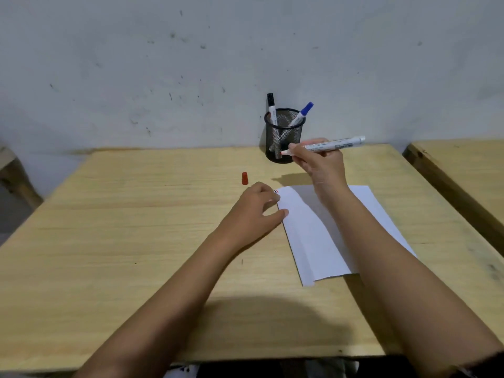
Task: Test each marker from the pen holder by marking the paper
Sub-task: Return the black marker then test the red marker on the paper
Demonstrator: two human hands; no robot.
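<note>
White-barrelled marker [327, 145] uncapped, tip pointing left, pinched in your right hand [321, 162] above the table beside the black mesh pen holder [284, 137] | red cap [245, 178] upright on wood | your left hand [255, 211] loosely curled, fingertips pinning the white paper [324, 236] edge by small coloured marks.

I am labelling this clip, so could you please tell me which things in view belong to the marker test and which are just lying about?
Job: uncapped marker in right hand; red cap; paper under left hand; pen holder with black marker and blue marker.

Lying about: second table, far right.
</note>
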